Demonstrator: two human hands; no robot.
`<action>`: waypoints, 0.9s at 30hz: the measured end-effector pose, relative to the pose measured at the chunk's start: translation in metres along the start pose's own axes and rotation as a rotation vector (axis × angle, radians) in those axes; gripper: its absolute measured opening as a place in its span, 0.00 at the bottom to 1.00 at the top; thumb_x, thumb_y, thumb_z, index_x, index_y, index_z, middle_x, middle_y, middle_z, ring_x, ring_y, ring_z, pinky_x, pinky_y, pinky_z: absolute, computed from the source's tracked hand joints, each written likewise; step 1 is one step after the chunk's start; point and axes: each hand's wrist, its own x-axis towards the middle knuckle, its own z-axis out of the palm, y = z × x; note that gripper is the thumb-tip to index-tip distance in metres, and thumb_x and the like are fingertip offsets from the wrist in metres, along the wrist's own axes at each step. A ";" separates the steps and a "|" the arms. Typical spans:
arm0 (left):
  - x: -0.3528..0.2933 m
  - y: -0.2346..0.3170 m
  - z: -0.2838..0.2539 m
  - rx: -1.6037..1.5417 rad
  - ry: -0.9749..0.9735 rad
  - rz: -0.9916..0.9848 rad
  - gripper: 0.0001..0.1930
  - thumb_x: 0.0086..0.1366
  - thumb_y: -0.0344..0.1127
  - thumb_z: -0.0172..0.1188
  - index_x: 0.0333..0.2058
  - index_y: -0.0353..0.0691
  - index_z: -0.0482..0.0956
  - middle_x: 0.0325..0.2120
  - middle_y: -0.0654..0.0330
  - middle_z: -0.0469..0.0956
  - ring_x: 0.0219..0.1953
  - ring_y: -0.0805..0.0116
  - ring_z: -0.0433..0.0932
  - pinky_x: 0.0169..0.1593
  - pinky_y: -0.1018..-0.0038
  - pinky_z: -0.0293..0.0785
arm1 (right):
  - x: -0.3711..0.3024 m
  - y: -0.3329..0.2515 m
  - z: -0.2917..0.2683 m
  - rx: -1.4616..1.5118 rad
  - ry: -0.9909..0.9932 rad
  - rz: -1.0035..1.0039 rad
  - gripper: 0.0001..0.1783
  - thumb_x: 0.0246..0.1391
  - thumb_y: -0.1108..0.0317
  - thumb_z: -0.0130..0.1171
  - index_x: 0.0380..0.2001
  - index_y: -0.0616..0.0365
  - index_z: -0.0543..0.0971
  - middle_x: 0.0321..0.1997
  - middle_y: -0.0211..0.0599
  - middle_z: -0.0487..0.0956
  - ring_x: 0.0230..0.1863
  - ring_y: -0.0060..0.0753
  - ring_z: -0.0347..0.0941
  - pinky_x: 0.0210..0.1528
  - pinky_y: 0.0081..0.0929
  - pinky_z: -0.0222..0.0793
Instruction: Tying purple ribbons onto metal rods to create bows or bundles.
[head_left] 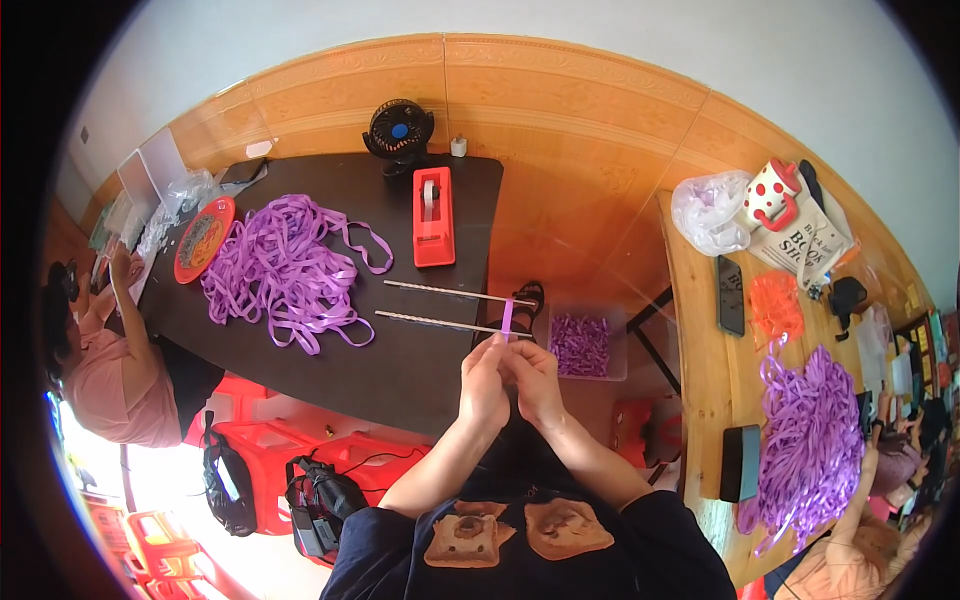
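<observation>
My left hand (484, 388) and my right hand (535, 382) meet just past the right edge of the dark table, fingertips pinched together. Between them they grip a short length of purple ribbon (508, 314), which spans the ends of two thin twisted metal rods. The far rod (445, 290) and the near rod (430, 321) run side by side over the table and stick out past its edge. How the rods are fixed is not visible. My fingers partly hide the ribbon's lower end.
On the dark table (390, 375) are a heap of purple ribbon (280, 265), a red tape dispenser (434, 225), a black fan (400, 132) and a red plate (204, 240). A clear bin (582, 345) holds purple pieces. Another person (125, 370) sits left; a wooden table (700, 400) stands right.
</observation>
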 end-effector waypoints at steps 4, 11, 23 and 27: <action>0.003 0.004 -0.009 -0.039 -0.001 -0.048 0.15 0.72 0.43 0.45 0.36 0.40 0.76 0.25 0.69 0.71 0.25 0.79 0.64 0.30 0.81 0.59 | -0.002 -0.006 0.011 -0.013 0.039 0.010 0.06 0.58 0.71 0.56 0.29 0.61 0.78 0.25 0.29 0.78 0.24 0.17 0.73 0.26 0.13 0.64; 0.002 0.017 -0.013 -0.050 -0.080 -0.215 0.25 0.72 0.54 0.37 0.43 0.36 0.74 0.34 0.64 0.72 0.34 0.73 0.65 0.41 0.75 0.60 | -0.006 -0.011 0.013 -0.062 0.075 -0.019 0.05 0.57 0.71 0.56 0.28 0.60 0.79 0.24 0.27 0.78 0.22 0.14 0.71 0.24 0.12 0.59; -0.002 0.038 -0.010 -0.139 -0.182 -0.371 0.36 0.70 0.61 0.33 0.59 0.31 0.61 0.56 0.49 0.66 0.58 0.57 0.63 0.63 0.63 0.50 | 0.007 -0.063 -0.003 -0.324 0.256 -0.298 0.06 0.56 0.68 0.59 0.33 0.59 0.80 0.28 0.28 0.80 0.29 0.15 0.72 0.32 0.14 0.64; -0.002 0.048 -0.009 -0.142 -0.262 -0.416 0.39 0.70 0.62 0.33 0.63 0.30 0.53 0.61 0.46 0.61 0.63 0.50 0.59 0.64 0.61 0.47 | 0.047 -0.092 0.014 -0.454 0.009 -0.299 0.10 0.57 0.65 0.60 0.37 0.62 0.80 0.34 0.27 0.79 0.35 0.14 0.71 0.36 0.13 0.62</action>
